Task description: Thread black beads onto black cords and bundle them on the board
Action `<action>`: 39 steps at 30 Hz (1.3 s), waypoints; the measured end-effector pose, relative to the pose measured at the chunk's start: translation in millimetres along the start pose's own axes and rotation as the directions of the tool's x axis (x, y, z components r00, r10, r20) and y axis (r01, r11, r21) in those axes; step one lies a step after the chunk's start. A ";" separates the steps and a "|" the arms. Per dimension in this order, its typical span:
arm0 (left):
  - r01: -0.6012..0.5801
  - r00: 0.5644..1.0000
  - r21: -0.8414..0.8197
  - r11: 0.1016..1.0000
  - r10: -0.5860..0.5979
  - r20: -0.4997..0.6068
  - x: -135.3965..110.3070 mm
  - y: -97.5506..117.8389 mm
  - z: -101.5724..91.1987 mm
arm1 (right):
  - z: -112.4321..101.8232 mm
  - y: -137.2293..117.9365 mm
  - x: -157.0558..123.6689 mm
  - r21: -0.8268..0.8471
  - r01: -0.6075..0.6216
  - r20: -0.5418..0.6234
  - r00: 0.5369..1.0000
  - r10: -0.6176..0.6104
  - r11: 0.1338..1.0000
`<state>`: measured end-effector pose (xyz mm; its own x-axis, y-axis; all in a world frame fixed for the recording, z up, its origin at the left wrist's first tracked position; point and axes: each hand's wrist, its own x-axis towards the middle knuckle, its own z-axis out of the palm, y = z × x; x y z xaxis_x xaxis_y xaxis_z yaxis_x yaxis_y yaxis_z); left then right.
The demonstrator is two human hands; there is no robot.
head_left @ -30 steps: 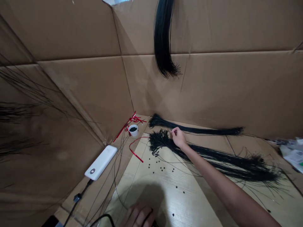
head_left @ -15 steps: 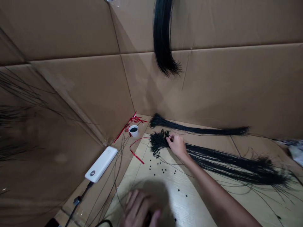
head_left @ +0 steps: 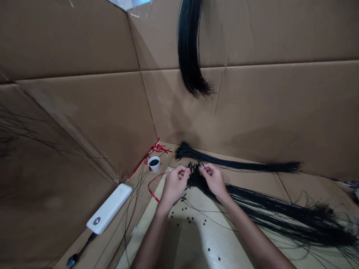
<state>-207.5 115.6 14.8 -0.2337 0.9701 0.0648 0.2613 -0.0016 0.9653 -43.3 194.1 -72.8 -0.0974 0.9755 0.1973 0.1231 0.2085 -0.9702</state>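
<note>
My left hand (head_left: 175, 183) is closed in a pinch at the left end of a thick bundle of thin black strands (head_left: 260, 205). What its fingertips hold is too small to make out. Across from it, my right hand (head_left: 214, 181) pinches a dark strand near the same bundle end, which the hands partly hide. Small black beads (head_left: 190, 219) lie scattered on the pale board (head_left: 215, 235) below the hands. Behind the right hand rests a second, slimmer bundle of black strands (head_left: 238, 161), tied or gathered at its left end.
A white cup (head_left: 154, 164) of black beads stands to the left, beside red ribbon pieces (head_left: 161, 147). A white power bank (head_left: 109, 209) with a cable lies nearer me. Cardboard walls (head_left: 98, 112) enclose the left and back. Another black bundle (head_left: 190, 48) hangs above.
My left hand has risen from the near edge to the bundle's left end, beside the right hand. My right hand still pinches there. The view has shifted slightly upward.
</note>
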 end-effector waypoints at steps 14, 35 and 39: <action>0.184 0.982 -0.314 0.931 -0.162 0.097 20.9 -17.8 32.3 | -19.1 -26.5 -6.2 0.284 -0.084 0.248 0.969 0.012 0.955; -0.038 0.999 0.613 0.789 0.049 -0.001 35.0 -36.7 32.8 | -18.9 -12.8 7.4 0.252 -0.201 0.055 0.980 0.193 0.947; 0.015 0.999 0.688 0.726 0.018 -0.041 34.4 -39.8 37.7 | -14.3 -11.0 5.4 0.220 -0.211 0.064 0.977 0.201 0.953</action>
<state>-190.6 158.2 -30.9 -0.2675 0.9591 0.0930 0.8303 0.1804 0.5274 -31.0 198.1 -59.1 -0.1335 0.9910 -0.0116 -0.0793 -0.0223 -0.9966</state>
